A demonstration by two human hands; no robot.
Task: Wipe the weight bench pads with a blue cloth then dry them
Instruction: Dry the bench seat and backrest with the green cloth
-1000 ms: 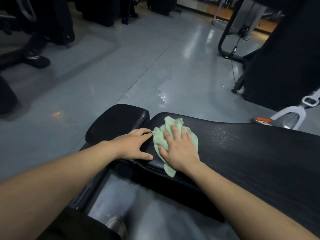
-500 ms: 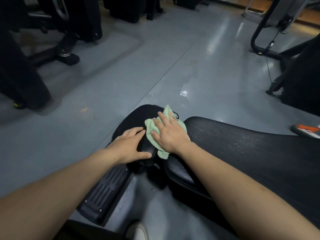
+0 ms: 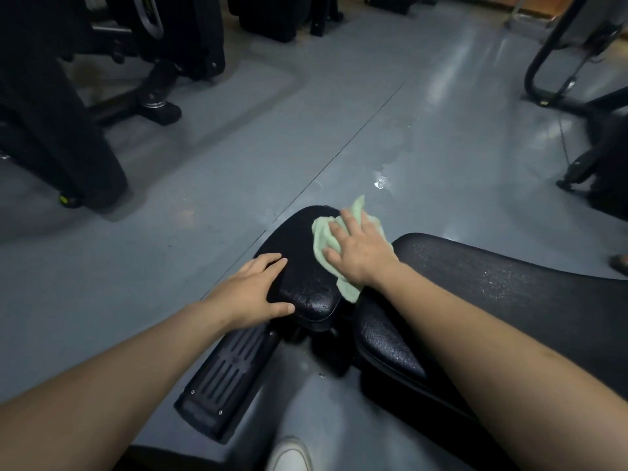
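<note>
Head view of a weight bench during wiping. The right hand (image 3: 360, 253) lies palm-down, fingers spread, pressing a pale green cloth (image 3: 328, 244) flat onto the small seat pad (image 3: 299, 266); the hand is not clenched, and the cloth is trapped between palm and pad rather than gripped. The cloth covers the pad's edge toward 3 o'clock, with one corner sticking up past the fingertips toward 12 o'clock and another hanging into the gap toward the long back pad (image 3: 509, 287). The left hand (image 3: 253, 294) rests open on the seat pad's rim at 7 o'clock, thumb along the near edge and fingers over the top, steadying it without closing around anything. The two hands are apart, with bare black upholstery between them. The back pad extends from the seat pad toward 3 o'clock; its surface carries fine glistening droplets. A ribbed black foot plate (image 3: 231, 375) lies below the seat pad toward 6 o'clock. A white shoe tip (image 3: 289, 455) shows at the bottom edge. The grey floor (image 3: 238, 164) bears a small wet patch (image 3: 380, 181) at 12 o'clock from the cloth. Dark machines stand at 10 and 2 o'clock.
</note>
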